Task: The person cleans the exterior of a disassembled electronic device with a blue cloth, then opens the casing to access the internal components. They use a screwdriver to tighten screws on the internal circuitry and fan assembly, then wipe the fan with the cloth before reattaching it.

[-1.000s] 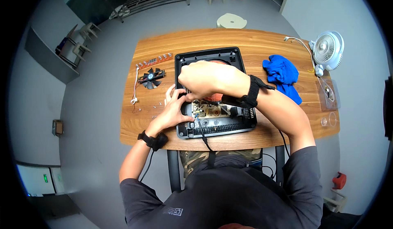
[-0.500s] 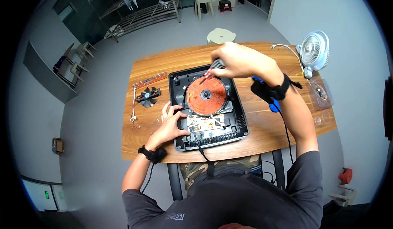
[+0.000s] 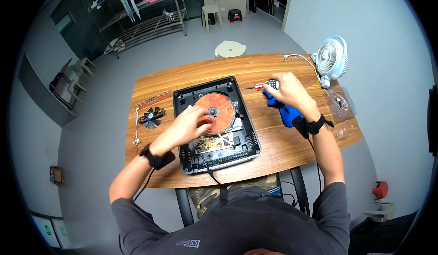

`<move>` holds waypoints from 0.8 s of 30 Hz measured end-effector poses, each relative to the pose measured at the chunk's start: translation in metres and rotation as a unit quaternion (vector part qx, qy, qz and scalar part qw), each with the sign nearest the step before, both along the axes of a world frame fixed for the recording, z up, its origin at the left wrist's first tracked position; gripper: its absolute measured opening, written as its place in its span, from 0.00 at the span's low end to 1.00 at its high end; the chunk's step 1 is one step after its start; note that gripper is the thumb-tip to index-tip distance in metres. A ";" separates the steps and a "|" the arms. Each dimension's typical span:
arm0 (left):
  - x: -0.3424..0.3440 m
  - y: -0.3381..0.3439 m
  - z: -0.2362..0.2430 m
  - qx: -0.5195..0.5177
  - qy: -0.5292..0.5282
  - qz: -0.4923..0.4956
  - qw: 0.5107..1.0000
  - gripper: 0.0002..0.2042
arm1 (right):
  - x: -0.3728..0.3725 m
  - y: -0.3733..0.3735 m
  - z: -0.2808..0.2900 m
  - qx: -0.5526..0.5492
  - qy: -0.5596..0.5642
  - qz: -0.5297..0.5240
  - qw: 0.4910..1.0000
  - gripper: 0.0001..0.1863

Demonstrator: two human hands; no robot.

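Note:
An opened induction cooker (image 3: 250, 141) lies on the table in front of me, its black casing showing a round copper coil (image 3: 223, 118) and a circuit board (image 3: 220, 143). Over the coil's left side is my left hand (image 3: 187, 123), fingers apart and bent down toward the windings; whether the fingertips touch them I cannot make out. My right hand (image 3: 292, 90) grips a screwdriver (image 3: 263, 85) with a red, white and black handle. Its shaft points left, beyond the casing's right edge. Beneath that hand lies a blue cloth-like thing (image 3: 289, 115).
Left of the casing are a black cooling fan (image 3: 152, 117) and a narrow orange circuit board (image 3: 153, 100) with a white cable. A light-blue desk fan (image 3: 329, 59), a clear plastic box (image 3: 349, 111) and clear round pieces (image 3: 347, 127) sit at the right. A stool (image 3: 230, 49) stands behind the table.
My right hand has carried the screwdriver from above the coil to the right of the casing. My left hand has left the casing's left edge and come over the coil.

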State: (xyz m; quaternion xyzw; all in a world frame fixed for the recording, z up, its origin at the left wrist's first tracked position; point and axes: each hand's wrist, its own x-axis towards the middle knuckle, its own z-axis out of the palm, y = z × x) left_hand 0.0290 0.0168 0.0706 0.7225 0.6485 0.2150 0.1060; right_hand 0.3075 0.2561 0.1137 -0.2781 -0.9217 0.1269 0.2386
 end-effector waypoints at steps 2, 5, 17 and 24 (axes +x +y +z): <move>0.015 0.030 0.007 -0.063 -0.032 -0.046 0.996 0.21 | 0.001 -0.002 -0.012 0.013 0.013 -0.011 1.000 0.20; 0.039 0.088 -0.001 -0.152 -0.217 -0.090 0.960 0.25 | 0.001 -0.005 -0.025 0.032 0.071 -0.035 0.996 0.20; 0.095 0.166 -0.017 -0.222 -0.385 -0.054 0.894 0.22 | 0.005 -0.032 -0.057 -0.062 0.088 -0.110 0.988 0.17; 0.111 0.170 -0.033 -0.176 -0.095 -0.122 0.972 0.20 | 0.021 -0.028 -0.098 -0.175 -0.015 -0.148 0.973 0.21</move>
